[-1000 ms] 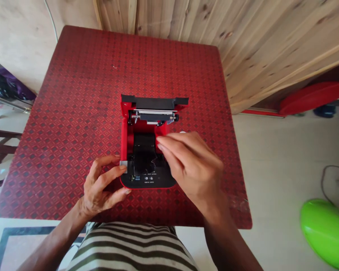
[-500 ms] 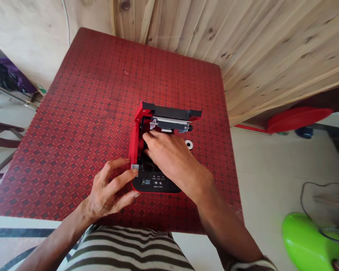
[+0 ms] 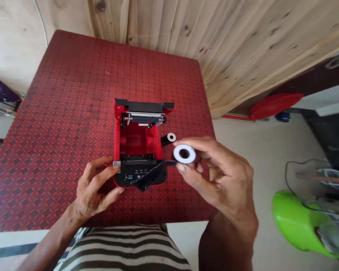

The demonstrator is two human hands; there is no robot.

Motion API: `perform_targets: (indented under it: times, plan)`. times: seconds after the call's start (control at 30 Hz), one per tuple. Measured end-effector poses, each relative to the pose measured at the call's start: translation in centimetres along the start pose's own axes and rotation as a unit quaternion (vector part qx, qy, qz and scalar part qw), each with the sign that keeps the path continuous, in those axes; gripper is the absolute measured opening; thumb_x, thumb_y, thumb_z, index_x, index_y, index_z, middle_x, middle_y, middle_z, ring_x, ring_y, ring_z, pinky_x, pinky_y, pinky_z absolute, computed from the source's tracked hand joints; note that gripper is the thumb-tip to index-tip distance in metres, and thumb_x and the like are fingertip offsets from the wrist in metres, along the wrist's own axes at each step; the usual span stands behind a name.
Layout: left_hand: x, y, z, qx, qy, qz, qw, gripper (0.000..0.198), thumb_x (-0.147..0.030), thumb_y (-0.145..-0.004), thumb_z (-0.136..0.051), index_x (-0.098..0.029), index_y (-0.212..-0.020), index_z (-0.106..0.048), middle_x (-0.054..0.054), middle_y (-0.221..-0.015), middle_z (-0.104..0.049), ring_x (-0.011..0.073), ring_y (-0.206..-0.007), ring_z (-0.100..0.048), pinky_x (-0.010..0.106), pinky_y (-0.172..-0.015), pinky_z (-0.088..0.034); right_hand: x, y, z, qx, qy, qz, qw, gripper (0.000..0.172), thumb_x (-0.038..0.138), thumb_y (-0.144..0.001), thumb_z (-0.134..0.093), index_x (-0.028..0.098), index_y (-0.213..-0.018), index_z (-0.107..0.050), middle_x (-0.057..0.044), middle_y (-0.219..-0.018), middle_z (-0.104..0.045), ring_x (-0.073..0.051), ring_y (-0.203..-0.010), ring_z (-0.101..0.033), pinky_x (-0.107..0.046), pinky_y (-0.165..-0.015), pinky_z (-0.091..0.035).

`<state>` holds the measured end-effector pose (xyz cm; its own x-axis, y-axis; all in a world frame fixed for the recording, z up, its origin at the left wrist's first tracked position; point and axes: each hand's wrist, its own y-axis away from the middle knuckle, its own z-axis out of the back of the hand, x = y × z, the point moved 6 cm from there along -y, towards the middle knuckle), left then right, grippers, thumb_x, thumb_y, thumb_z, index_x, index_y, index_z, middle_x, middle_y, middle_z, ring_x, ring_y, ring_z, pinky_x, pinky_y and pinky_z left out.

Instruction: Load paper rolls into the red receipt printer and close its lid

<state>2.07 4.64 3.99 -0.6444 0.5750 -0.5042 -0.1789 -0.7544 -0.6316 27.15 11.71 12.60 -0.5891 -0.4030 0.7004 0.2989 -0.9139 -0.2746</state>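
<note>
A red and black printer (image 3: 137,141) stands on the table with its lid (image 3: 144,107) raised and its red compartment bare inside. My right hand (image 3: 217,169) pinches a roll with a white end and dark core (image 3: 175,154) between thumb and fingers, right of the printer. A dark strip (image 3: 149,178) trails from this roll across the printer's front panel. My left hand (image 3: 97,186) rests at the printer's front left corner, fingers apart, fingertips touching its edge and grey button. A second, black roll with a white core (image 3: 171,137) lies right of the printer.
The table (image 3: 73,94) has a red patterned cover and meets a wooden plank wall (image 3: 164,26) at the back. On the floor to the right are a green plastic object (image 3: 293,222), a red basin (image 3: 277,106) and a cable.
My right hand has come out of the printer's compartment and moved right, bringing out the roll with its trailing dark strip. The view has shifted, while my left hand remains at the printer's corner.
</note>
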Motion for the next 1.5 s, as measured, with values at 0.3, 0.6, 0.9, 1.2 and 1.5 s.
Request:
perform_targets:
  times: [0.3, 0.6, 0.9, 1.2, 1.5]
  plan:
    - [0.1, 0.0, 0.0, -0.006, 0.006, -0.015, 1.0, 0.048, -0.028, -0.093, -0.077, -0.015, -0.136, -0.061, 0.016, -0.121, -0.067, 0.0252, -0.109, -0.068, 0.037, -0.088, -0.061, -8.6, 7.4, -3.0, -0.132, -0.184, -0.187, 0.956, 0.022, 0.03, -0.095, -0.069, 0.024, -0.115, -0.065, 0.0, -0.092, -0.07, -0.013, -0.067, -0.066, -0.026, -0.059, -0.058]
    - [0.4, 0.2, 0.0, -0.011, -0.01, -0.01, 1.0, 0.049, -0.032, -0.093, -0.076, -0.02, -0.137, -0.061, 0.013, -0.119, -0.068, 0.0233, -0.103, -0.069, 0.036, -0.083, -0.061, -7.5, 6.6, -5.9, -0.048, -0.07, -0.111, 0.99, 0.02, 0.022, -0.093, -0.064, 0.022, -0.113, -0.064, -0.004, -0.105, -0.069, -0.016, -0.079, -0.067, -0.03, -0.071, -0.059]
    - [0.5, 0.2, 0.1, -0.007, -0.005, -0.003, 1.0, 0.049, -0.032, -0.091, -0.078, -0.018, -0.136, -0.062, 0.014, -0.119, -0.069, 0.0242, -0.103, -0.07, 0.035, -0.081, -0.06, -10.5, 6.1, -3.1, -0.081, -0.165, -0.19, 0.964, 0.039, 0.044, -0.099, -0.067, 0.025, -0.133, -0.065, -0.001, -0.093, -0.075, -0.017, -0.076, -0.071, -0.032, -0.069, -0.059]
    - [0.3, 0.0, 0.1, -0.005, -0.007, -0.007, 1.0, 0.047, -0.028, -0.091, -0.078, -0.016, -0.133, -0.062, 0.015, -0.122, -0.069, 0.0242, -0.105, -0.071, 0.034, -0.083, -0.061, -12.7, 0.0, -5.8, -0.045, -0.083, -0.117, 0.989, 0.036, 0.029, -0.092, -0.074, 0.024, -0.127, -0.072, -0.009, -0.127, -0.077, -0.024, -0.119, -0.072, -0.047, -0.106, -0.056]
    - [0.2, 0.0, -0.1, -0.002, 0.009, -0.006, 1.0, 0.047, -0.027, -0.093, -0.076, -0.018, -0.136, -0.06, 0.015, -0.12, -0.07, 0.0243, -0.107, -0.071, 0.034, -0.082, -0.063, -7.4, 0.2, -0.8, -0.067, -0.225, -0.119, 0.965, 0.039, 0.044, -0.099, -0.063, 0.03, -0.135, -0.062, -0.009, -0.122, -0.077, -0.024, -0.101, -0.076, -0.039, -0.081, -0.063]
